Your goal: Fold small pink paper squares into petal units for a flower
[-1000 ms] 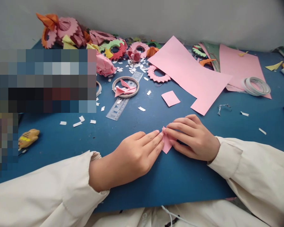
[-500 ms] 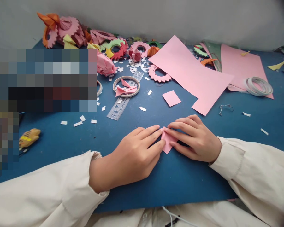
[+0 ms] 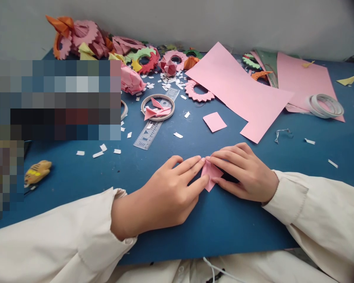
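Between my hands lies a small pink piece of paper (image 3: 211, 173), partly folded, on the blue tabletop. My left hand (image 3: 174, 190) has its fingertips on the paper's left side and top corner. From the right, my right hand (image 3: 242, 173) holds the top corner and the right side with its fingertips. The two hands' fingertips meet near the top corner. Just beyond them rests a flat pink paper square (image 3: 214, 122). My fingers cover parts of the folded paper.
A large pink sheet (image 3: 238, 84) lies behind. A tape roll (image 3: 142, 112) with folded pink pieces inside rests on a clear ruler (image 3: 149, 135). More tape rolls (image 3: 327, 112), paper scraps and folded paper rings (image 3: 198, 92) surround them. Blurred blocks hide the left.
My hands stay at the small pink paper, with fingertips shifted slightly: the left thumb moves a little along it. The view has shifted slightly.
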Demonstrator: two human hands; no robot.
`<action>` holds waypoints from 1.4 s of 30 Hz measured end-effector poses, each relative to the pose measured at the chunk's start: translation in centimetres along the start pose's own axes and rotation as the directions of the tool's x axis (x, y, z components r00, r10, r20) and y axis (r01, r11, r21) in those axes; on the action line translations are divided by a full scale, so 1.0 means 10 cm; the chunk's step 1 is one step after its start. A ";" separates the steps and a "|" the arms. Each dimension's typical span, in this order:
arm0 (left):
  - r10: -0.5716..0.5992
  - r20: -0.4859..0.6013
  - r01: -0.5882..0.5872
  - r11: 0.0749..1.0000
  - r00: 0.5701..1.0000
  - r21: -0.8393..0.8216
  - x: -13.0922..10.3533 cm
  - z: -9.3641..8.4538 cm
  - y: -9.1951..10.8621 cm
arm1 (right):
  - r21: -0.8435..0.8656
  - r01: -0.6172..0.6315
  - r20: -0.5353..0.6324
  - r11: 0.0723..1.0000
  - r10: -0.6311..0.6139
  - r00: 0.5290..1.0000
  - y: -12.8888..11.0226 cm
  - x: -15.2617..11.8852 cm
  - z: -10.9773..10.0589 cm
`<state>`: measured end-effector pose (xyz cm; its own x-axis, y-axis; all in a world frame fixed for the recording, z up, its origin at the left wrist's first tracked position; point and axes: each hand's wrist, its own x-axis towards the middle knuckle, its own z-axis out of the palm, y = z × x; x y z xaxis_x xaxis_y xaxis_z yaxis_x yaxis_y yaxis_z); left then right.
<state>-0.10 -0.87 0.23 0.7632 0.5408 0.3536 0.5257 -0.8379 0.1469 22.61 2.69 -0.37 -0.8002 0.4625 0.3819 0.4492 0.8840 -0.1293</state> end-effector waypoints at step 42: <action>0.073 -0.025 -0.073 0.997 0.997 0.005 0.02 -0.02 -0.02 | 0.000 0.004 0.059 1.000 -0.004 0.998 0.01 -0.02 0.01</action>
<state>-0.07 -0.61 0.45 0.7900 0.4761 0.3862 0.4705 -0.8747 0.1158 22.73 2.71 -0.55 -0.8240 0.4620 0.3280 0.4459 0.8859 -0.1277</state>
